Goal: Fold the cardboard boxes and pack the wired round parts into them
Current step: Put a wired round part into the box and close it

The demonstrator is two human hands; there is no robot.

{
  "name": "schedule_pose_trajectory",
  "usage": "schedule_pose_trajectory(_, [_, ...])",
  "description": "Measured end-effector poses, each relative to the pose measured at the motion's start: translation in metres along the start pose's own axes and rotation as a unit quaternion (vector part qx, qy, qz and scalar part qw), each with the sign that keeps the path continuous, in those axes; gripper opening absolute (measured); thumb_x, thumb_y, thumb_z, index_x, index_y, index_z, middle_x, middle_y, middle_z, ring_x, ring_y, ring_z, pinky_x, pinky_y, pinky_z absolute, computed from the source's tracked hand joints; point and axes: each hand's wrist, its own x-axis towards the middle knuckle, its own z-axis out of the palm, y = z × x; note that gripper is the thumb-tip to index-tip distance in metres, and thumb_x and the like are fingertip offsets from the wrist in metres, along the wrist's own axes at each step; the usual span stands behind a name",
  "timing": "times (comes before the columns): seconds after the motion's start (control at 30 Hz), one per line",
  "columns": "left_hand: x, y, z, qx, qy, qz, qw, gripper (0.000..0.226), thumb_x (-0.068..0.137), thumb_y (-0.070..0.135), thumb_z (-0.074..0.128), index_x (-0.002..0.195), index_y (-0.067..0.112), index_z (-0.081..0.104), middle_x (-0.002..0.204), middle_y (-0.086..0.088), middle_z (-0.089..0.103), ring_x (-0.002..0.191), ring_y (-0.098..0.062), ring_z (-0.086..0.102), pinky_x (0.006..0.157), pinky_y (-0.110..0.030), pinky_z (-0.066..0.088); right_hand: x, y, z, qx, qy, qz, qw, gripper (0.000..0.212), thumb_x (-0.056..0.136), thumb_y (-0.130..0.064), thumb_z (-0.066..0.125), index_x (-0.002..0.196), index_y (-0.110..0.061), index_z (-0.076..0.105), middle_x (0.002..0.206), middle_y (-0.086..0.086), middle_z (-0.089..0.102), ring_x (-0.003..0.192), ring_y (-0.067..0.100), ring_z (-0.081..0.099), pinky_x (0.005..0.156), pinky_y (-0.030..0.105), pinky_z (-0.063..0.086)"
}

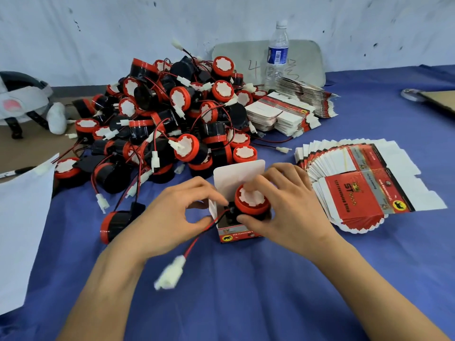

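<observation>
White plug [171, 273] is dangling nearest; left hand [170, 215] is pinching a flap of the box [236, 235], right hand [290, 207] is curling its fingers round the red part [251, 200].

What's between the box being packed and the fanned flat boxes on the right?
Head view: only the right hand, gripping the round part, over the blue cloth.

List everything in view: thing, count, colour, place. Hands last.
open box: one, red-white, centre of cloth
round part: one, red-black, partly in open box
wire: one, red-black, trailing from box
parts pile: many, red-black, behind box
flat boxes: several stacks, red-white, right
bottle: one, clear, back
board: one, grey, behind bottle
cloth: one, blue, underneath
paper sheet: one, white, left
headgear: one, white-grey, far left
left hand: one, pinching wire
right hand: one, gripping round part
</observation>
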Motion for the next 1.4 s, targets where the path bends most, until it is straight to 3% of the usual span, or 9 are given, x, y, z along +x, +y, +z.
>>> schedule_pose_trajectory(0.2, [-0.004,0.000,-0.007,-0.028,-0.031,-0.007,0.999,0.024,0.079,0.014,0.076,0.099,0.026,0.077,0.107,0.020,0.063,0.100,-0.002,0.063,0.086,-0.010,0.047,-0.004,-0.003,0.011,0.007,0.030,0.018,0.999,0.043,0.067,-0.048,0.073,0.091,-0.014,0.065,0.097,0.001,0.063,0.119,0.026,0.047,0.105,0.048,0.031])
schedule_pose_trajectory(0.33, [-0.002,0.002,-0.007,-0.027,0.035,-0.001,0.999,0.021,0.075,0.025,0.067,0.093,0.025,0.077,0.097,0.020,0.069,0.093,0.004,0.065,0.081,-0.009,0.047,-0.006,-0.003,0.015,0.002,0.032,0.002,0.999,0.032,0.076,-0.044,0.068,0.089,-0.014,0.071,0.104,0.004,0.062,0.116,0.026,0.046,0.105,0.052,0.032])
schedule_pose_trajectory(0.6, [0.001,0.014,0.019,0.126,0.119,0.002,0.985,0.019,0.091,0.031,0.062,0.096,0.023,0.078,0.083,0.013,0.061,0.066,-0.012,0.060,0.059,-0.041,0.051,-0.008,-0.006,0.014,-0.023,0.041,-0.043,0.998,0.026,0.086,-0.037,0.057,0.090,-0.020,0.076,0.088,-0.006,0.065,0.116,0.027,0.055,0.110,0.056,0.023])
schedule_pose_trajectory(0.83, [-0.001,0.028,0.035,0.196,0.205,-0.042,0.958,0.013,0.083,0.025,0.074,0.092,0.029,0.066,0.072,0.012,0.066,0.060,-0.012,0.060,0.046,-0.035,0.048,-0.007,-0.006,0.009,-0.033,0.032,-0.064,0.997,0.024,0.086,-0.035,0.056,0.072,-0.021,0.069,0.089,-0.007,0.067,0.121,0.027,0.055,0.111,0.057,0.020])
schedule_pose_trajectory(0.97, [0.002,0.033,0.035,0.251,0.210,-0.060,0.943,0.022,0.080,0.021,0.076,0.077,0.025,0.055,0.060,0.010,0.057,0.053,-0.012,0.051,0.041,-0.025,0.032,-0.007,-0.008,0.007,-0.040,0.010,-0.053,0.998,0.029,0.089,-0.038,0.051,0.070,-0.017,0.060,0.096,-0.007,0.069,0.125,0.028,0.052,0.110,0.061,0.020])
schedule_pose_trajectory(1.07, [0.007,0.037,0.034,0.288,0.157,-0.110,0.938,0.011,0.091,0.030,0.063,0.093,0.029,0.052,0.076,0.009,0.065,0.068,-0.015,0.058,0.047,-0.028,0.036,-0.006,-0.010,0.009,-0.034,0.006,-0.046,0.998,0.022,0.085,-0.035,0.060,0.074,-0.015,0.061,0.099,-0.005,0.068,0.123,0.027,0.053,0.106,0.060,0.028])
schedule_pose_trajectory(1.13, [0.010,0.038,0.033,0.345,0.089,-0.150,0.922,0.009,0.097,0.036,0.051,0.104,0.031,0.047,0.092,0.007,0.066,0.083,-0.018,0.062,0.054,-0.031,0.040,-0.006,-0.013,0.009,0.088,0.022,0.004,0.996,0.014,0.081,-0.025,0.062,0.082,-0.011,0.061,0.107,-0.001,0.062,0.114,0.022,0.054,0.095,0.045,0.041])
schedule_pose_trajectory(1.23, [0.016,0.042,0.030,0.401,0.024,-0.173,0.899,0.008,0.099,0.032,0.049,0.105,0.031,0.055,0.100,0.003,0.064,0.092,-0.024,0.061,0.060,-0.031,0.033,-0.004,-0.010,0.007,0.335,0.087,0.160,0.925,0.011,0.075,-0.013,0.053,0.086,-0.013,0.051,0.105,0.000,0.047,0.097,0.008,0.049,0.073,0.021,0.050])
schedule_pose_trajectory(1.4, [0.033,0.047,0.025,0.409,-0.022,-0.188,0.893,0.010,0.094,0.021,0.060,0.100,0.024,0.067,0.099,0.000,0.065,0.096,-0.025,0.061,0.063,-0.030,0.034,-0.004,0.003,0.009,0.480,0.015,0.296,0.826,0.025,0.089,-0.008,0.056,0.095,-0.032,0.053,0.093,-0.006,0.063,0.093,0.017,0.063,0.081,0.053,0.054])
